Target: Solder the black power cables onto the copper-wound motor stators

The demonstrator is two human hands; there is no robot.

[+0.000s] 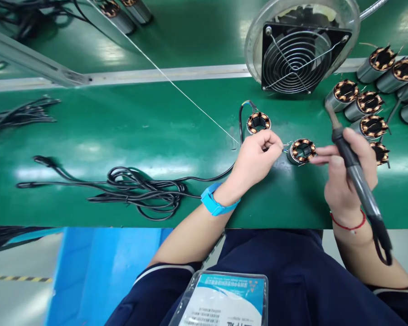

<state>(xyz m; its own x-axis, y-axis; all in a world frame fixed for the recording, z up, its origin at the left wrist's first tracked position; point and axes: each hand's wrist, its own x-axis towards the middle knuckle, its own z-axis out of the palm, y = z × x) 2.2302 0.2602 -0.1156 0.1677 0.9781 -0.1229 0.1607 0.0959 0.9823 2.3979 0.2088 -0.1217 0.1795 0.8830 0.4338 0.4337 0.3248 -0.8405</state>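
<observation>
Remote view here: I've got my left hand [256, 158] pinching thin wires [286, 147] beside the stator [296, 154] in front of the fan [294, 65], right hand [340, 190] wrapped round a soldering iron [359, 179]. If it's hot, a careless wrist twist could scorch the stator cluster [345, 93] right of the fan; yanking might snap those wires.

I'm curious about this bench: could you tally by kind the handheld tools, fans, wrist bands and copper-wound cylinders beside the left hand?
Copper-wound cylinders beside left hand: 2
Soldering iron in right hand: 1
Fan: 1
Wrist bands: 2
Total: 6
</observation>
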